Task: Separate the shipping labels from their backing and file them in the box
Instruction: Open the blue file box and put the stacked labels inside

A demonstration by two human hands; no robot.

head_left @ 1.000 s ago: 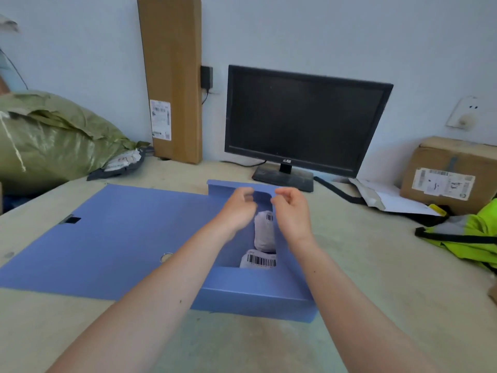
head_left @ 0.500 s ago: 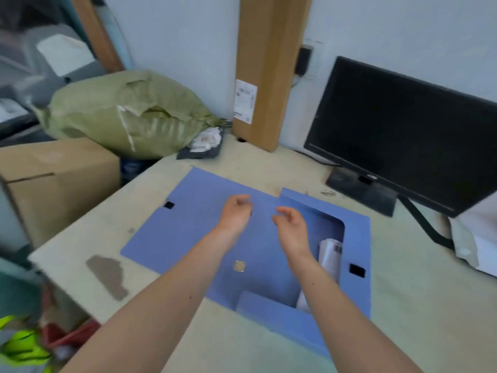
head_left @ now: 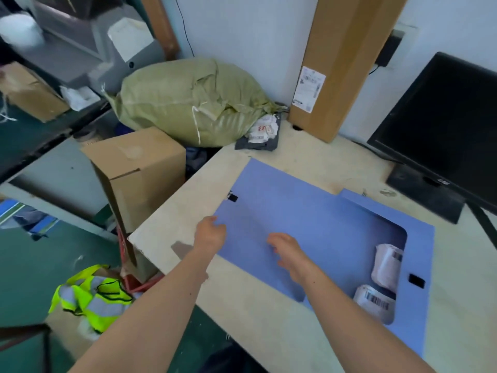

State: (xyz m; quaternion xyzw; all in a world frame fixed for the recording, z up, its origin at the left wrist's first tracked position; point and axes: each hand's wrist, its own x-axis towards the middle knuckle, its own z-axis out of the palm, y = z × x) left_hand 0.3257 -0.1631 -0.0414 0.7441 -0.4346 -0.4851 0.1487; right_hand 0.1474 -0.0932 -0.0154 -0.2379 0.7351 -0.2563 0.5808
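A blue file box [head_left: 419, 238] lies open on the table, its flat lid [head_left: 290, 211] spread out to the left. Two curled white shipping labels [head_left: 384, 267] with barcodes lie inside the box at the right. My left hand [head_left: 211, 232] hovers at the lid's left edge with fingers loosely curled and nothing in them. My right hand [head_left: 287, 251] is over the lid, fingers relaxed and empty. Both hands are well left of the labels.
A green woven sack [head_left: 188, 103] and a grey mailer [head_left: 261, 133] sit at the table's far left corner. A tall cardboard box [head_left: 341, 63] leans on the wall. A black monitor [head_left: 441, 125] stands at right. A brown carton [head_left: 139, 170] and yellow vest [head_left: 91, 294] are off the table's left edge.
The view has swung left. Both hands have moved away from the box opening, leftward over the lid, and spread apart; they hold nothing.
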